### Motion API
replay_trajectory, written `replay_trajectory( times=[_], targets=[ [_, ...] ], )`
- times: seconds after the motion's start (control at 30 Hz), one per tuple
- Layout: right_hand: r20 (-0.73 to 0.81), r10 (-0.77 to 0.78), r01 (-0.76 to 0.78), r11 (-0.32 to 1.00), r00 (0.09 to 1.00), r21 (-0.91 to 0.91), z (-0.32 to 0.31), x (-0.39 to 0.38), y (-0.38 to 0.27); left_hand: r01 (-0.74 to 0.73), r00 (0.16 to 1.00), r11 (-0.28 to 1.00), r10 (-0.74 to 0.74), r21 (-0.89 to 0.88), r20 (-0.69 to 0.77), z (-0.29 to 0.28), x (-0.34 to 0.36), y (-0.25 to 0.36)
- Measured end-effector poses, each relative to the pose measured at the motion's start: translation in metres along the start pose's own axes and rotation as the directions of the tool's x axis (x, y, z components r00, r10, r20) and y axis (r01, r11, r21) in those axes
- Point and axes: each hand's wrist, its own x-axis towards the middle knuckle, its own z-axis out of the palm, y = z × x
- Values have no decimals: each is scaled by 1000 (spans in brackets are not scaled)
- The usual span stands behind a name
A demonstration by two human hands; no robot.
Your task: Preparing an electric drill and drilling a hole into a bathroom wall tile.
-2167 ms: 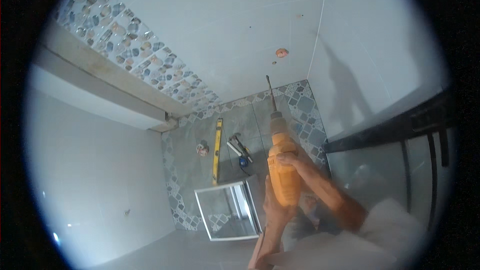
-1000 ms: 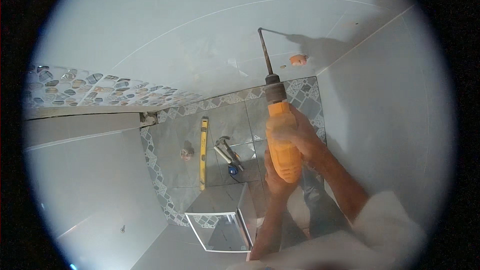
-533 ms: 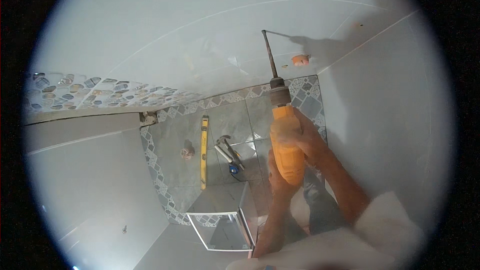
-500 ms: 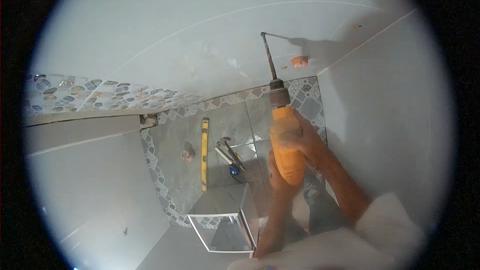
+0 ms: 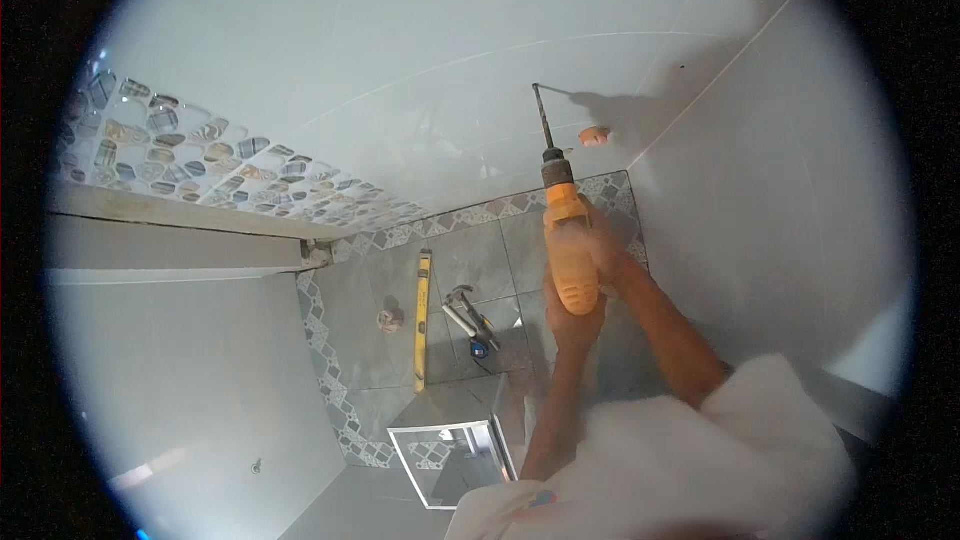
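Gripping the orange drill (image 5: 570, 252) with both hands, the person is wrapping the right hand (image 5: 608, 248) around its upper body while the left hand (image 5: 572, 322) is closing on the grip below. Its long bit (image 5: 541, 118) is running up and slightly left, tip meeting the white wall tile (image 5: 400, 70), left of an orange wall plug (image 5: 594, 136). A yellow spirit level (image 5: 422, 318) is lying on the grey floor (image 5: 480, 260) well below.

Orange power drill (image 5: 570, 250) with long dark bit raised against white tiled wall (image 5: 400, 70).

Right hand (image 5: 605, 245) wrapped round drill body, left hand (image 5: 572, 325) under its rear end. Below, on grey tiled floor (image 5: 480, 260): yellow spirit level (image 5: 422, 318), metal caulking gun (image 5: 468, 315), rectangular mirror (image 5: 450, 460).
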Motion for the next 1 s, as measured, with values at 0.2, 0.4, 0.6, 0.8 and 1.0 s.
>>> replay_trajectory(
  times=[0.2,0.4,0.6,0.8,1.0],
  targets=[
    [-62,-10,7,999,998,-51,-3,1,-5,-5,1000,990,4,143,6,0,-3,-3],
    [-78,74,-82,991,994,-108,10,-1,-22,76,997,978,-80,195,16,-1,1,19],
    [-75,2,-29,933,997,-360,0,3,-21,149,987,989,-150,12,52,1,2,-1],
    [-57,83,-94,968,995,-231,-1,6,-22,70,993,990,-81,126,84,3,4,-7],
    [-50,134,-140,981,990,-137,1,5,-25,109,990,985,-120,131,79,2,5,5]
  ],
)
